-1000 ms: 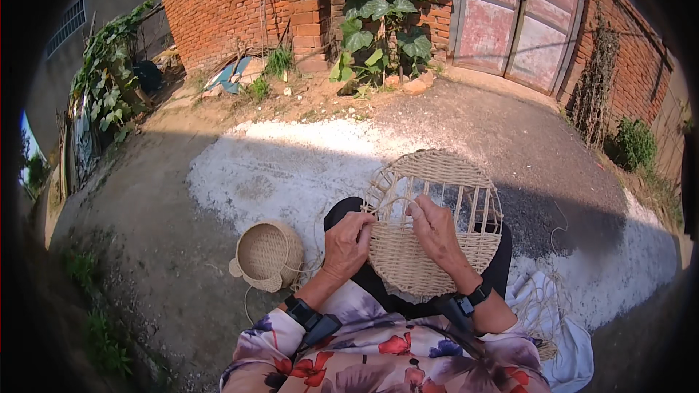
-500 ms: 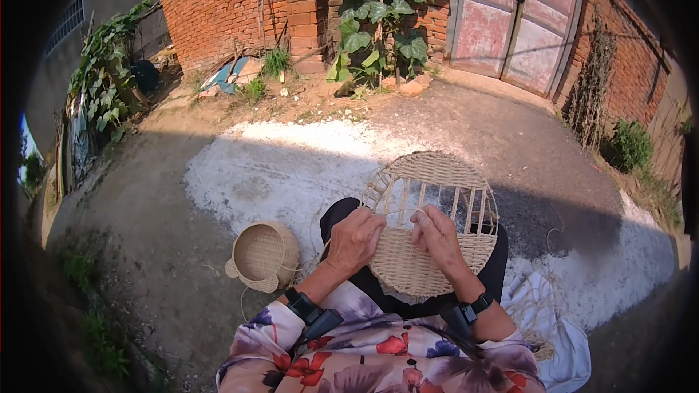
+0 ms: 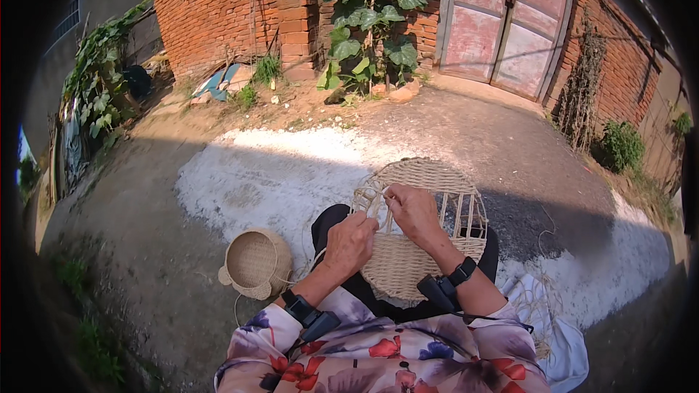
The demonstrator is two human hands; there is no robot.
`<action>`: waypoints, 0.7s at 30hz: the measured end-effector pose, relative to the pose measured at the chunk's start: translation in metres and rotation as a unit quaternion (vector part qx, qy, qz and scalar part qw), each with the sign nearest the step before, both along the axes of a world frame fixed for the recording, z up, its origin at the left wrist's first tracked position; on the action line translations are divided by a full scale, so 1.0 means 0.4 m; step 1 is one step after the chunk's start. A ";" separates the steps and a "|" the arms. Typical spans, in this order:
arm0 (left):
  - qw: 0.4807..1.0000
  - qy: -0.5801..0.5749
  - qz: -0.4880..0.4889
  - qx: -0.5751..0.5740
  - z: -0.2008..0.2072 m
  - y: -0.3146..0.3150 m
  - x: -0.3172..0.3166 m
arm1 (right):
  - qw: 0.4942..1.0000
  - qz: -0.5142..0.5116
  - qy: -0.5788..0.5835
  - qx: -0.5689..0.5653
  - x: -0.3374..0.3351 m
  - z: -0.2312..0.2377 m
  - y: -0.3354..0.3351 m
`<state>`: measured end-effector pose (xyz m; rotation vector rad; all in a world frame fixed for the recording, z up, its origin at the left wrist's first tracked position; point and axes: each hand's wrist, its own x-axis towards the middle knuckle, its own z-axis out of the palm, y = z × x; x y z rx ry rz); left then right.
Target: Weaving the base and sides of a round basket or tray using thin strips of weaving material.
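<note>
A round, flat piece of wickerwork (image 3: 400,269) in pale twisted cord rests on my lap. Its upper and lower parts are densely woven, with bare upright strands across the middle. My left hand (image 3: 351,241) is closed at its left edge, gripping a pale cord that trails down toward my wrist. Farther up that same edge, my right hand (image 3: 413,211) pinches cord among the loose strands; the fingertips are partly hidden. Left of my knee, a small round woven basket (image 3: 280,266) with ear-like tabs sits on the ground.
On the ground at my right lies a white sack (image 3: 568,353) with loose cord strands over it. Beyond are a leafy climbing plant (image 3: 368,22), a brick wall (image 3: 211,14) and a faded red double door (image 3: 477,22). Black bands are strapped on both wrists.
My right hand has moved left and up to the left edge of the weave. The cord stretched between my hands no longer shows as a straight line. The view has shifted slightly.
</note>
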<state>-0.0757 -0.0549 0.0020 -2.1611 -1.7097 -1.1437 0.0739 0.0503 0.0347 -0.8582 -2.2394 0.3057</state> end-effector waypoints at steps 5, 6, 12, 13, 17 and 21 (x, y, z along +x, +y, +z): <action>1.000 0.003 -0.002 -0.022 -0.003 -0.001 -0.005 | 0.987 -0.084 -0.136 -0.009 -0.035 0.003 -0.053; 1.000 -0.001 -0.004 -0.025 -0.004 0.000 -0.003 | 0.987 -0.076 -0.142 -0.024 -0.038 -0.021 -0.042; 0.998 -0.040 -0.038 -0.009 -0.007 0.003 -0.012 | 0.993 -0.017 -0.012 -0.115 -0.003 -0.041 -0.047; 0.998 -0.054 -0.043 -0.008 -0.008 0.001 -0.018 | 0.992 -0.005 0.028 -0.126 0.007 -0.030 -0.068; 0.998 -0.028 -0.046 -0.017 -0.015 0.000 -0.016 | 0.915 -0.034 0.195 -0.352 0.092 -0.045 -0.098; 0.999 -0.013 -0.040 -0.026 0.002 -0.006 -0.010 | 0.986 -0.097 0.010 -0.133 0.168 -0.039 -0.114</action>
